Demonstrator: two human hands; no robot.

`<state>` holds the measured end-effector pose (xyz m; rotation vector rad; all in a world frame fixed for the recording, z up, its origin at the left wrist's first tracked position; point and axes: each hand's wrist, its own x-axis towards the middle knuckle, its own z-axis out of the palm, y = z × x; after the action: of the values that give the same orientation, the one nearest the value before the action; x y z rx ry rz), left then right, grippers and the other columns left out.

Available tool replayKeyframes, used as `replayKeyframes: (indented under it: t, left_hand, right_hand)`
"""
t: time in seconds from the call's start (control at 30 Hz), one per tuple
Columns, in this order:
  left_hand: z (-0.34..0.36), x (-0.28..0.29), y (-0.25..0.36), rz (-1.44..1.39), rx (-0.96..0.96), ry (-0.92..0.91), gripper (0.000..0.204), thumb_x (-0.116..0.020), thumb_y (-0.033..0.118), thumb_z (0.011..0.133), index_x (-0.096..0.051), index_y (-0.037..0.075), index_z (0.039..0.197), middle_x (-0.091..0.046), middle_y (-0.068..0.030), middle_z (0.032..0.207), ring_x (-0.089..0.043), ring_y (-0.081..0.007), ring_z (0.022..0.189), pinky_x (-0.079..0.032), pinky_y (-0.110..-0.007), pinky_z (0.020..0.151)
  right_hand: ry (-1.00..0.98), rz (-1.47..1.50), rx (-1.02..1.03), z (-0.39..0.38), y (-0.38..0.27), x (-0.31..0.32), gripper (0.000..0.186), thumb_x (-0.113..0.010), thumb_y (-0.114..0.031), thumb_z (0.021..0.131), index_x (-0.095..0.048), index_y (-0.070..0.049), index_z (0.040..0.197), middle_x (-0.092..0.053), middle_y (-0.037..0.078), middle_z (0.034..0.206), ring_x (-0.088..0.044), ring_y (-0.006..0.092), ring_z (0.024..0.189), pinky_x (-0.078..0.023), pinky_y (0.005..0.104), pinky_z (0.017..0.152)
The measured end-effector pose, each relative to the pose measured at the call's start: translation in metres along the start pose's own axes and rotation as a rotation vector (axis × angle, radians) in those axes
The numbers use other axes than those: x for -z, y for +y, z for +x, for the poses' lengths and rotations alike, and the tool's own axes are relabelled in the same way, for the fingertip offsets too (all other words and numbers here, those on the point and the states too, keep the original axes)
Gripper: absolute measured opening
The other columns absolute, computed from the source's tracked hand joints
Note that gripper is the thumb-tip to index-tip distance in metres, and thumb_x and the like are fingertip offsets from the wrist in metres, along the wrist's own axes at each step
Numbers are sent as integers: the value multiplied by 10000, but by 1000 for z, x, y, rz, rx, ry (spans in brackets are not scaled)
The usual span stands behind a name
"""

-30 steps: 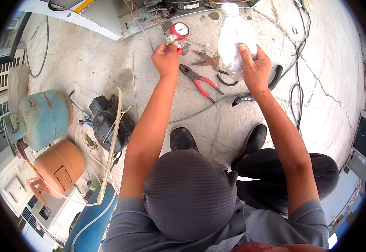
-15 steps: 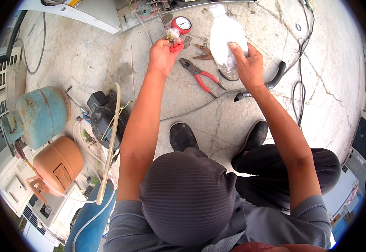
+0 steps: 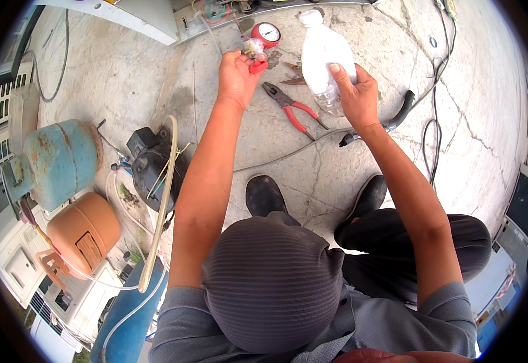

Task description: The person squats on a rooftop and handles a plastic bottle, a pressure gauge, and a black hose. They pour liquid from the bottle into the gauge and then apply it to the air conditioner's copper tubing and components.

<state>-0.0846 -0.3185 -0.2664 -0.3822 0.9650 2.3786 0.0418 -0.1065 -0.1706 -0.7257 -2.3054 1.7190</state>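
One gauge (image 3: 267, 34) with a red rim and a white dial, one bottle (image 3: 327, 57) with white contents, one pair of red-handled pliers (image 3: 294, 111) and one rusty cutting tool (image 3: 294, 78), partly hidden behind the bottle, are shown over a cracked concrete floor (image 3: 476, 115). Two shoes (image 3: 264, 195) are planted on it. Toward its left edge, two squat tanks are seen, one blue-green (image 3: 64, 163) and one orange (image 3: 84, 235), with one black motor (image 3: 155, 166) beside them. Toward its right edge, black cable (image 3: 437, 130) is strung lengthwise. The floor's far edge is met by one metal casing (image 3: 137, 21).

Both forearms are stretched forward, well apart. The left hand (image 3: 238, 78) is turned partly palm up, with its fingers pinched about the fitting (image 3: 253, 47) below the gauge; the exact contact is partly concealed. The right hand (image 3: 359, 100) is wrapped around the lower side of the bottle, its thumb laid across the near face and its other fingers mostly hidden.

The gauge is placed just beyond the left fingertips, slightly to their right, with one red knob (image 3: 258, 66) close beside them. The bottle is extended from the right fingers toward the floor's far edge, its neck tilted leftward. The pliers are laid between the two hands, untouched by either.
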Motion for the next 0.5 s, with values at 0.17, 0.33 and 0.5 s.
replayKeyframes:
  t: [0.17,0.33,0.5]
  left_hand:
    - [-1,-4,0,5,2,25,490,-406,324,942,-542,-60,1215,-627,-184,1099,-588,-315,1056,-421,-474,1057]
    - [-1,-3,1,8,0,9,490,-407,327,941,-544,-59,1209,-632,-180,1088,-588,-308,1057,-423,-467,1052]
    - [-1,-2,1,9,0,8,494,-409,329,940,-537,-57,1221,-625,-174,1108,-586,-298,1053,-415,-469,1058]
  right_hand:
    - [-2,-14,2,0,1,0,416,-759,-360,927,-722,53,970,-681,28,766,-555,70,694,-478,258,622]
    - [-5,-29,5,-2,0,-1,413,-758,-357,928,-719,53,964,-681,28,767,-556,69,697,-479,258,628]
    - [-8,-24,3,-2,-2,-2,414,-760,-357,926,-718,52,972,-686,30,780,-563,70,710,-486,257,645]
